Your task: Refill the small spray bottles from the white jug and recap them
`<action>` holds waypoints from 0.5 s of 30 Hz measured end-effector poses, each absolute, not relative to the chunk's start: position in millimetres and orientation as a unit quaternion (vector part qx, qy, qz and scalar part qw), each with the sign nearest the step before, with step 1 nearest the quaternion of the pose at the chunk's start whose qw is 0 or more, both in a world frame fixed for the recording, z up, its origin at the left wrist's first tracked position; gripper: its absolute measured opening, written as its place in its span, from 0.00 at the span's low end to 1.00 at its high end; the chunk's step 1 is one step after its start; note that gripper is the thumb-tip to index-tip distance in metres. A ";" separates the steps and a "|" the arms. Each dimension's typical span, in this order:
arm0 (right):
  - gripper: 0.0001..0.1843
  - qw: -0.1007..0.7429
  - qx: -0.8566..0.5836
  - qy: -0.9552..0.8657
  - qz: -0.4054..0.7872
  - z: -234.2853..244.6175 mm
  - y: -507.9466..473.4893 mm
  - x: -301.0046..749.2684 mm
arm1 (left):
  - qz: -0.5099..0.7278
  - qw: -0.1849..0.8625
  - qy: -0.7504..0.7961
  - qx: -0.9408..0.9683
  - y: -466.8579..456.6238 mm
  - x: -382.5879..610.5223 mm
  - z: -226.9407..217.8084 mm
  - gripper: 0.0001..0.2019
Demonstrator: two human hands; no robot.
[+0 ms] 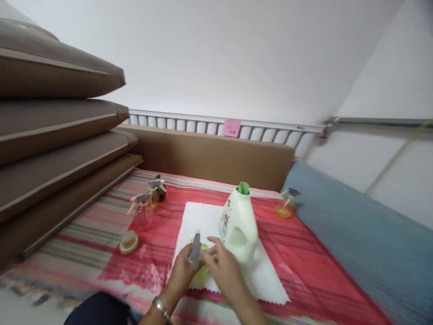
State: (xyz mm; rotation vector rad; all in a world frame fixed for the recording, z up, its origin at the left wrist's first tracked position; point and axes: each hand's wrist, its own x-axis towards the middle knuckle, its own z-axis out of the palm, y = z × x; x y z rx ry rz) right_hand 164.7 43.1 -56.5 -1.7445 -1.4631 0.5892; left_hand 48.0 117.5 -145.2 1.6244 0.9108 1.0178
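Note:
My left hand (182, 266) is closed around a small spray bottle (199, 266) with a grey trigger head and yellow-green liquid, held over a white cloth (199, 216). At the bottle's neck my right hand (221, 266) pinches with its fingers. Just behind my hands a white detergent jug (238, 225) with an open green spout stands upright on the cloth. The cloth lies on a red plastic sheet (297, 253).
Two more spray bottles (149, 203) stand at the back left of the sheet, and another one (287, 203) at the back right. A round lid (129, 242) lies to the left. Brown cushions (57, 149) are stacked at left, and a blue mattress (365, 243) lies at right.

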 end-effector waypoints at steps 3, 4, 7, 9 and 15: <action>0.27 0.264 -0.710 -0.640 0.132 -58.4 60.9 136.9 | 0.444 0.489 0.344 0.667 119.8 48.9 -150.2 0.13; 0.27 0.250 -0.716 -0.642 0.113 -59.0 65.1 131.7 | 0.453 0.487 0.344 0.663 121.3 48.8 -152.4 0.12; 0.25 0.230 -0.728 -0.641 0.078 -59.2 71.9 124.3 | 0.457 0.481 0.356 0.659 125.9 46.9 -158.1 0.09; 0.25 0.218 -0.731 -0.644 0.059 -57.5 73.1 123.4 | 0.438 0.476 0.366 0.669 128.5 44.6 -160.3 0.09; 0.26 0.221 -0.731 -0.645 0.016 -29.2 68.0 136.7 | 0.413 0.449 0.398 0.685 129.8 41.3 -162.2 0.21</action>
